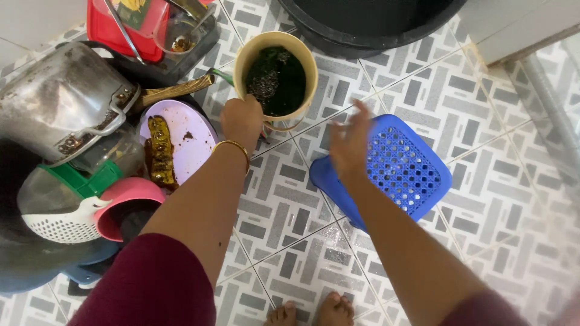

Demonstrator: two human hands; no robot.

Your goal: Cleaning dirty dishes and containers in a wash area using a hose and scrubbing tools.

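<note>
My left hand (241,121), with a gold bangle at the wrist, grips the near rim of a yellow bucket (305,63) that stands on the tiled floor and holds dark green wet matter. My right hand (349,143) is blurred, its fingers spread and holding nothing. It hovers over the left edge of a low blue plastic stool (405,166) with a perforated seat. My bare toes show at the bottom edge.
Dirty dishes are piled at the left: a metal pot (57,99), a lilac plate (190,139) with brown food, a pink cup (124,202), a white strainer (60,226), a red tray (106,30). A black tub (362,27) stands behind the bucket.
</note>
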